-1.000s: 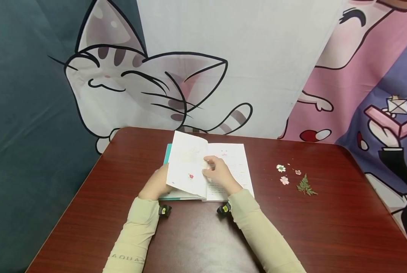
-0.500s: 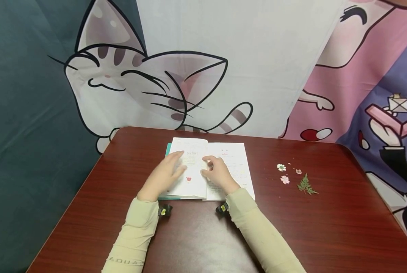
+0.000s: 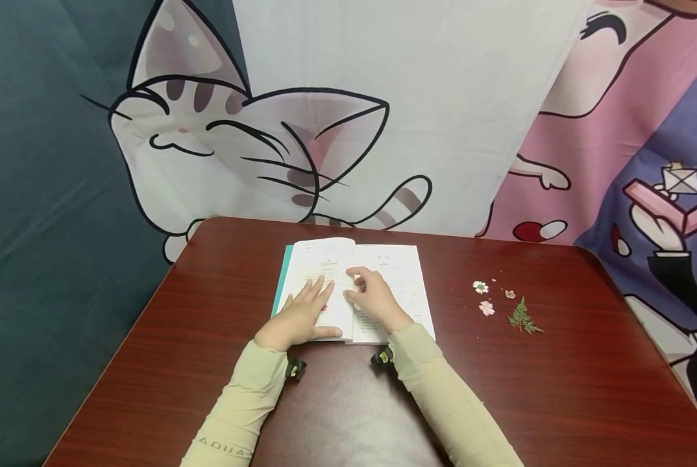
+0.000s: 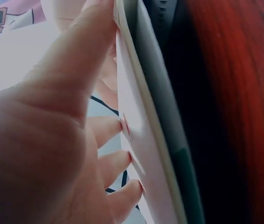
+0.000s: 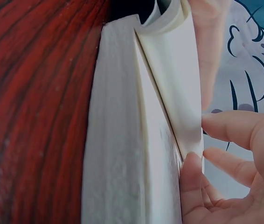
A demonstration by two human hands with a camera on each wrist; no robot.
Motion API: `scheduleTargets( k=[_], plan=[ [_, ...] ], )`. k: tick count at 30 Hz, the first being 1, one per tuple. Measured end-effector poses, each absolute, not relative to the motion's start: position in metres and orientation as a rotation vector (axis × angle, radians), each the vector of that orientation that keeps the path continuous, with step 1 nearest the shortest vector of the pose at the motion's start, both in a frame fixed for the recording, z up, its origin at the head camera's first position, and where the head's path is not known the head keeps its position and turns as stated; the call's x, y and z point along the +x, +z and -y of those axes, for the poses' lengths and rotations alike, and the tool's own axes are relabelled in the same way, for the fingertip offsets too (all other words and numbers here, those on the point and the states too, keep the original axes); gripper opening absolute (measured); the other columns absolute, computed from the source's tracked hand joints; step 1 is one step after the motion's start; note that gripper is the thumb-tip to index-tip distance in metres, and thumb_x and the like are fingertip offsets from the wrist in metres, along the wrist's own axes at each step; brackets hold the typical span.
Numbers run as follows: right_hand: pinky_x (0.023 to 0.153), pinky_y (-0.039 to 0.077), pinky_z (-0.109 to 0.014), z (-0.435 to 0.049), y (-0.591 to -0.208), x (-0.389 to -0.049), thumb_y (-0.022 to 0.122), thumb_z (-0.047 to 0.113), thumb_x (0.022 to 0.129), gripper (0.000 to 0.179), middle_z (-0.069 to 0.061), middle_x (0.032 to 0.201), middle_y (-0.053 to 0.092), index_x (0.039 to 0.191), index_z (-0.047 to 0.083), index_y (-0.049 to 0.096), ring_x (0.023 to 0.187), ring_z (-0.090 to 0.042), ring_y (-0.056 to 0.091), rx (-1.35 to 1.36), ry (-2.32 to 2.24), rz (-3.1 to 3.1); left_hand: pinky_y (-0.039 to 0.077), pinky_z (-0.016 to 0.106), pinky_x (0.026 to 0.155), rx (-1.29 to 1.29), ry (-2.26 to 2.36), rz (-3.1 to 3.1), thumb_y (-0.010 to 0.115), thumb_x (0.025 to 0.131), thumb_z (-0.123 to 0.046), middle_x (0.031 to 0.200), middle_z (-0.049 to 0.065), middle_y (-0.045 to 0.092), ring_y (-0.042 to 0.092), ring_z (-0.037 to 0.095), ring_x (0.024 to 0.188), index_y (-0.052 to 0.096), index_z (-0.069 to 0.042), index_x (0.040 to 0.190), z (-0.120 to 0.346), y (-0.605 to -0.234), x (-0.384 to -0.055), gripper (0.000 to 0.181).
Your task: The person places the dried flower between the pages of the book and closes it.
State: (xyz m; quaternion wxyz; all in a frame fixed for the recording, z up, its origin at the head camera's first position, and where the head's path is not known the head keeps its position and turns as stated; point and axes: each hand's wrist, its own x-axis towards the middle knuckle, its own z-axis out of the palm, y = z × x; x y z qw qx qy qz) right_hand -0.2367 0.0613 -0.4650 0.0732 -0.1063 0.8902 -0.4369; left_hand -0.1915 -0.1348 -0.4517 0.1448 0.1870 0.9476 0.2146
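An open book [image 3: 407,285] with a teal cover edge [image 3: 282,275] lies on the table. Across its left page [image 3: 313,253], my left hand [image 3: 298,316] rests with fingers spread, the thumb along the page's lower edge. In the left wrist view, the fingertips [image 4: 125,161] meet the page face. My right hand [image 3: 378,300] is at the gutter, thumb and forefinger apart and loosely bent. The right wrist view shows its fingertips [image 5: 193,163] touching the curved pages [image 5: 174,70] beside the fold, above the thick page block [image 5: 115,116]. The left fingers partly cover a small red print.
To the right of the book lie a white flower [image 3: 481,287], a pink flower [image 3: 487,308], a smaller flower [image 3: 510,294] and a green fern sprig [image 3: 522,318]. A printed cat backdrop [image 3: 208,143] hangs behind the brown table [image 3: 150,363].
The raised page has come down flat on the left side. My left hand has moved from under that page to on top of it and rightward. The right hand stays at the gutter.
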Motion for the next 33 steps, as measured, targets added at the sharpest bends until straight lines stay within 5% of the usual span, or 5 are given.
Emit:
scheduleTargets(
  k=[12,25,33],
  plan=[
    [0.078,0.058,-0.035,-0.082,-0.455,-0.232,0.064,0.01,0.095,0.041,-0.011,0.113,0.065,0.136,0.009,0.062,0.096,-0.025,0.067,-0.403,-1.518,-2.532,0.012,0.067,0.118,0.514,0.491,-2.724,0.069,0.091,-0.056,0.169,0.015,0.01,0.006,0.038,0.155,0.019,-0.011,0.163,0.136,-0.461,-0.191,0.099],
    [0.084,0.055,-0.043,-0.156,-0.432,-0.229,0.066,0.003,0.095,0.023,-0.013,0.102,0.07,0.117,0.003,0.07,0.092,-0.027,0.067,-0.561,-1.493,-2.858,0.008,0.064,0.12,0.519,0.465,-2.736,0.068,0.091,-0.057,0.17,0.011,0.008,0.004,0.035,0.156,0.017,-0.014,0.164,0.136,-0.462,-0.191,0.099],
    [0.088,0.05,-0.051,-0.212,-0.435,-0.233,0.067,0.008,0.096,0.024,-0.018,0.113,0.069,0.119,0.001,0.069,0.1,-0.033,0.064,-0.408,-1.329,-3.029,0.009,0.064,0.12,0.513,0.459,-2.744,0.068,0.09,-0.057,0.17,0.011,0.009,0.006,0.035,0.156,0.019,-0.013,0.164,0.138,-0.462,-0.19,0.099]
  ],
)
